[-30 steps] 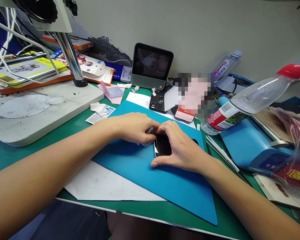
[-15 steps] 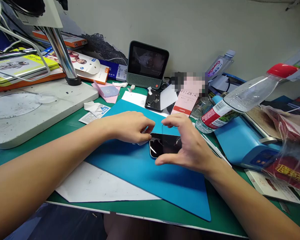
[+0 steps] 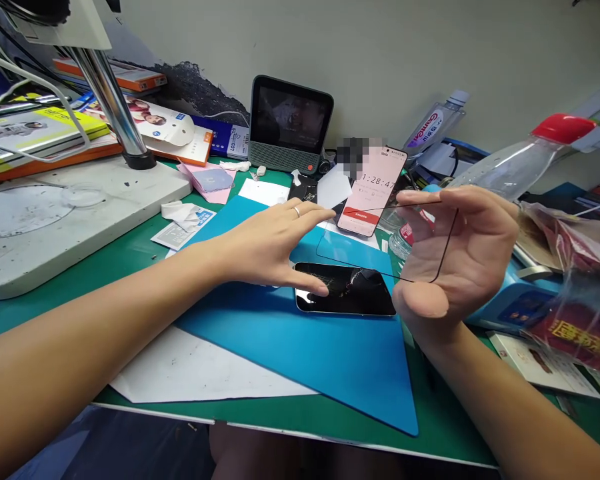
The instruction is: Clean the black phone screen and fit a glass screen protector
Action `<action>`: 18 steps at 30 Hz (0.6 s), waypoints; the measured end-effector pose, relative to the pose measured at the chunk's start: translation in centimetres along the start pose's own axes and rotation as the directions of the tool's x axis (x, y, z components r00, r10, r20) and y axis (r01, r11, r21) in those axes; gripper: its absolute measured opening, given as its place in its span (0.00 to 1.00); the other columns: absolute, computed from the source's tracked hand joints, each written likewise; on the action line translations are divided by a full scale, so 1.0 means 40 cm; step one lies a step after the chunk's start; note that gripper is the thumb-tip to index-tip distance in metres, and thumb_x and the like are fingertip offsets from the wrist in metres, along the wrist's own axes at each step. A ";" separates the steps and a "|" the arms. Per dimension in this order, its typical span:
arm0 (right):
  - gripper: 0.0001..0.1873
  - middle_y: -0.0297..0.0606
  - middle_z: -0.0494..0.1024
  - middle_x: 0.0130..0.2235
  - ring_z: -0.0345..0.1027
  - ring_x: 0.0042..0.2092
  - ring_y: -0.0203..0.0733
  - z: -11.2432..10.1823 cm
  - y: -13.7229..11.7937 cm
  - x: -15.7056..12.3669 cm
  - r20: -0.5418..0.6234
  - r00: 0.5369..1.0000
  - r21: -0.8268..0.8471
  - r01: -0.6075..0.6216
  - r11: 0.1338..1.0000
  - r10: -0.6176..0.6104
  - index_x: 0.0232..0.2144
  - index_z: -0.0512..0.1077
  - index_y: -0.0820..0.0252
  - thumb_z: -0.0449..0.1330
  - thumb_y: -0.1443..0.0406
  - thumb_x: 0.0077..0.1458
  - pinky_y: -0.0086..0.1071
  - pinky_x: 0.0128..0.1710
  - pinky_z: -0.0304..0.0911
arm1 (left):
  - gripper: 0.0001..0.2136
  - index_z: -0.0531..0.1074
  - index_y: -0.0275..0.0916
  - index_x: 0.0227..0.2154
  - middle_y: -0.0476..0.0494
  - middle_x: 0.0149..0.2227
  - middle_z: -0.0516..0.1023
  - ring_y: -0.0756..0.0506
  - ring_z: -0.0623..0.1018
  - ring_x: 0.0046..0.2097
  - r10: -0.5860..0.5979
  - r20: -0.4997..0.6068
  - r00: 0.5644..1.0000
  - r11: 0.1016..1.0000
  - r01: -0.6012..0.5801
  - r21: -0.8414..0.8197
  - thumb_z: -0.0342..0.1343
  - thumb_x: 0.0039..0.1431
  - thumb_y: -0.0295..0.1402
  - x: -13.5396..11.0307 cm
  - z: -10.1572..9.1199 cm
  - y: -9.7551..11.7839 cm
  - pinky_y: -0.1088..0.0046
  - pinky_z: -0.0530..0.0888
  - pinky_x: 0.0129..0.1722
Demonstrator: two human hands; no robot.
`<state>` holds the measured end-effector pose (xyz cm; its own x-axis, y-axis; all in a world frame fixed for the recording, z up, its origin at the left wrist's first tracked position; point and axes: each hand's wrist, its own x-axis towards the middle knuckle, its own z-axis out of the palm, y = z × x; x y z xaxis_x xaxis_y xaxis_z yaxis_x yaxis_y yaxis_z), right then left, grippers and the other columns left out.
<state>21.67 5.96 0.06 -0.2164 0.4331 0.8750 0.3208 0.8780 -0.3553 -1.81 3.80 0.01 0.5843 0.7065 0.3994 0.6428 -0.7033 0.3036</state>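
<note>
A black smartphone [image 3: 347,298] lies face up on a blue mat [image 3: 300,347]. My left hand [image 3: 270,243] rests at its left end, fingers stretched out and thumb touching the phone's edge. My right hand [image 3: 460,257] is raised above the phone's right end and holds a thin clear screen protector [image 3: 380,240] with a dark border by its edges, between thumb and fingertips. The sheet hangs tilted over the phone, apart from it.
A second phone [image 3: 373,193] with a lit pink screen leans behind the mat. A small grey display [image 3: 290,127] stands at the wall. A microscope base [image 3: 55,213] fills the left. A clear bottle with a red cap [image 3: 525,163] and a blue device [image 3: 510,300] crowd the right.
My right hand has lifted the clear protector off the phone and risen to the right. My left hand has opened from a pinch and now steadies the phone.
</note>
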 end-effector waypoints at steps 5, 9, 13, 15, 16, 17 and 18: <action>0.43 0.48 0.58 0.56 0.66 0.60 0.67 0.006 -0.004 0.000 0.057 0.998 0.045 -0.018 0.999 0.016 0.60 0.58 0.45 0.48 0.29 0.53 0.65 0.58 0.64 | 0.42 0.55 0.36 0.68 0.30 0.67 0.65 0.33 0.65 0.67 -0.079 -0.036 0.996 0.996 0.080 0.046 0.64 0.59 0.53 0.000 0.000 -0.011 0.58 0.63 0.64; 0.43 0.46 0.61 0.56 0.67 0.61 0.65 0.012 0.002 -0.002 0.009 0.998 0.080 -0.065 0.995 0.064 0.58 0.60 0.45 0.48 0.29 0.52 0.63 0.59 0.64 | 0.40 0.55 0.38 0.68 0.31 0.67 0.65 0.35 0.65 0.67 -0.095 -0.039 0.995 0.993 0.098 0.060 0.63 0.61 0.52 0.001 0.000 -0.017 0.60 0.62 0.64; 0.41 0.47 0.64 0.56 0.67 0.62 0.62 0.019 0.006 -0.003 0.029 0.997 0.063 -0.076 0.995 0.074 0.59 0.58 0.47 0.41 0.30 0.57 0.59 0.58 0.66 | 0.36 0.61 0.35 0.66 0.33 0.60 0.72 0.36 0.71 0.59 -0.089 0.003 0.996 0.995 0.089 0.052 0.61 0.63 0.52 0.005 0.000 -0.015 0.62 0.67 0.58; 0.38 0.49 0.65 0.57 0.66 0.63 0.61 0.021 0.009 -0.004 0.059 0.995 0.021 -0.086 0.996 0.085 0.60 0.56 0.47 0.36 0.33 0.61 0.56 0.59 0.65 | 0.36 0.64 0.34 0.64 0.32 0.58 0.72 0.35 0.71 0.58 -0.098 -0.006 0.995 0.994 0.098 0.048 0.61 0.61 0.53 0.005 0.000 -0.018 0.62 0.68 0.56; 0.37 0.50 0.65 0.58 0.66 0.63 0.59 0.020 0.011 -0.004 0.062 0.993 -0.008 -0.100 0.995 0.100 0.61 0.55 0.47 0.33 0.35 0.62 0.56 0.60 0.65 | 0.36 0.65 0.33 0.63 0.32 0.58 0.72 0.35 0.71 0.58 -0.103 -0.016 0.995 0.993 0.104 0.047 0.62 0.61 0.53 0.004 -0.001 -0.023 0.62 0.68 0.56; 0.36 0.50 0.65 0.59 0.65 0.64 0.59 0.020 0.014 -0.004 0.058 0.991 -0.039 -0.118 0.992 0.120 0.62 0.54 0.47 0.31 0.37 0.64 0.55 0.60 0.64 | 0.35 0.67 0.33 0.62 0.31 0.57 0.72 0.35 0.71 0.58 -0.108 -0.025 0.994 0.993 0.109 0.050 0.62 0.60 0.54 0.003 -0.003 -0.029 0.62 0.68 0.56; 0.35 0.50 0.65 0.60 0.64 0.65 0.58 0.018 0.017 -0.004 0.046 0.988 -0.072 -0.141 0.987 0.145 0.62 0.53 0.46 0.29 0.39 0.65 0.55 0.60 0.64 | 0.35 0.68 0.33 0.61 0.31 0.57 0.72 0.35 0.71 0.58 -0.111 -0.027 0.993 0.992 0.113 0.059 0.62 0.59 0.54 0.001 -0.007 -0.037 0.62 0.68 0.56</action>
<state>21.26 6.64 -0.58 -0.2102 0.5645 0.7982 0.4134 0.7912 -0.4507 -2.87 4.84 -0.18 0.4953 0.7780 0.3864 0.7326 -0.6132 0.2955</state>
